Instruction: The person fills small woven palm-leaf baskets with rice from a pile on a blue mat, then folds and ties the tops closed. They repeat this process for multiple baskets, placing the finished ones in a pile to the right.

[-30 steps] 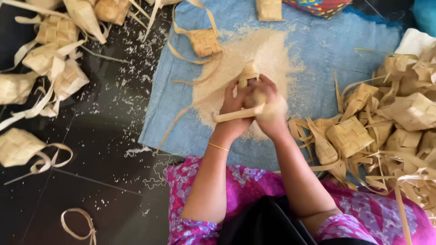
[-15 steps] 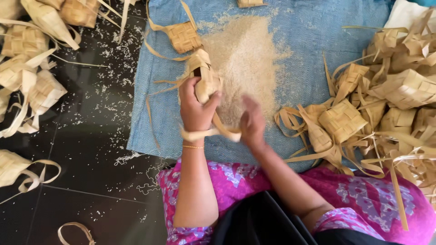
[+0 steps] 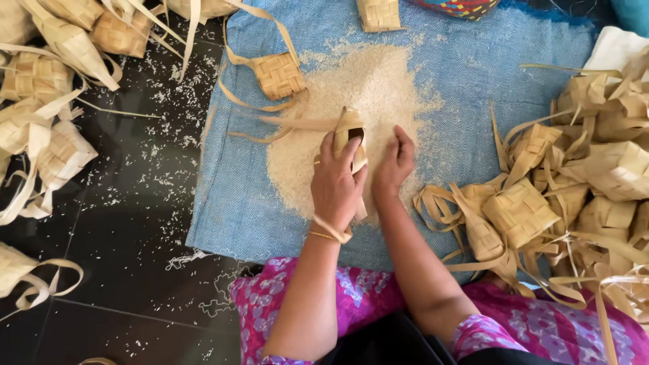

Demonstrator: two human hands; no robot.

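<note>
Both hands having shifted right onto rice pile (image 3: 351, 101), left hand (image 3: 336, 184) gripping woven pouch (image 3: 350, 135), long axis pointing twelve o'clock, right hand (image 3: 393, 164) loosely cupped, scooping rice.

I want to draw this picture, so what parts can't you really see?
- Inside of the woven pouch: head view, hidden by the left hand around it.
- Right hand fingertips: pressed into the rice pile, so any grains held are hidden.
- Colourful thing: cut off by the top edge.
- Pouch heap: cut off at the right edge.
</note>
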